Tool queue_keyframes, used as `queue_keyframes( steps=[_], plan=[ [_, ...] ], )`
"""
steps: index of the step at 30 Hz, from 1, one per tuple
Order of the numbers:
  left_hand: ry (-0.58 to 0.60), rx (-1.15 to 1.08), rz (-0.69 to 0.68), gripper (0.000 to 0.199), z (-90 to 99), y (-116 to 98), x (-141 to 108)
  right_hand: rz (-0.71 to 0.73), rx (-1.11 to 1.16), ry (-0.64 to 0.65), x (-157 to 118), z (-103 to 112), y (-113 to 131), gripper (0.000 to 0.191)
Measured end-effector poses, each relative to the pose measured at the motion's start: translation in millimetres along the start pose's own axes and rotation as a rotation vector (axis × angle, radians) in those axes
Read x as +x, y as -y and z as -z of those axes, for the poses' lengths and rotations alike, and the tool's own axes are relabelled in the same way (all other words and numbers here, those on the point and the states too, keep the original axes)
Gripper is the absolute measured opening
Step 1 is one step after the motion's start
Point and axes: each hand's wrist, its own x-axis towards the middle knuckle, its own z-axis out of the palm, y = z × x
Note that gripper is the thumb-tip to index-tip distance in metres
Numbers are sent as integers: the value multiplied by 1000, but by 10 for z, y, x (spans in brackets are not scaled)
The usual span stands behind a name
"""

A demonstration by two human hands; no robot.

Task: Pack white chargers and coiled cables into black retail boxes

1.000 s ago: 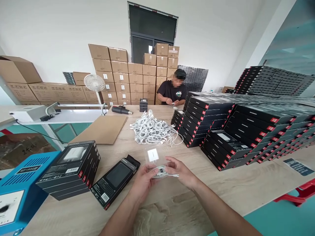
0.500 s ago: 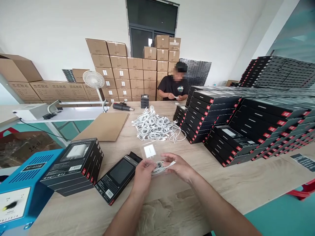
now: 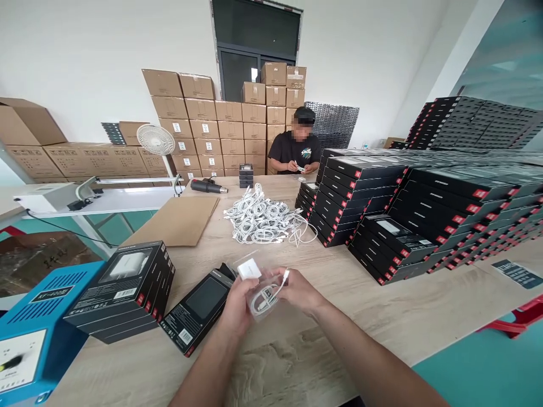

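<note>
My left hand (image 3: pixel 238 305) is closed on a clear plastic bag, its thumb at the lower edge of a white charger (image 3: pixel 249 269). A coiled white cable (image 3: pixel 265 299) lies in the lower part of the bag, between my hands. My right hand (image 3: pixel 297 289) pinches the cable near its white plug, which points up. Beside my left hand, a black box (image 3: pixel 199 305) with a dark window lies on the table, its flap open at the far end. Beyond my hands is a heap of white cables (image 3: pixel 267 217).
Stacked black boxes stand left (image 3: pixel 127 288) and right (image 3: pixel 360 198) on the wooden table (image 3: pixel 271 362). A blue machine (image 3: pixel 55 316) sits at the left edge. Farther off are a cardboard sheet (image 3: pixel 182 220), a heat gun (image 3: pixel 207 185) and a person (image 3: pixel 299 150) across the table.
The charger has tilted and moved down and left to my left thumb. The bagged cable has turned, and its plug now points upward beside my right fingers. The whole view has shifted slightly.
</note>
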Motion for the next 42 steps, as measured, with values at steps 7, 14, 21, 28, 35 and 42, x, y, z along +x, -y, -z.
queue_keyframes(
  steps=[7,14,21,28,35,42],
  plan=[
    [-23,-182,-36,50,17,-110,-44,54,201,-80,-186,-8,10,40],
    [38,-131,-41,54,4,-82,-59,206,124,-255,-225,7,79,26],
    [-23,-142,-88,55,14,-99,-62,86,286,-219,-217,21,110,33],
    [-31,-145,-108,60,10,-134,-80,42,345,-159,-248,74,149,40],
    [-48,-104,-104,54,-34,-132,-105,202,162,-142,-198,-13,115,33],
    [-50,-46,-114,47,-14,-13,-46,441,-375,-513,23,-220,0,17]
  ],
)
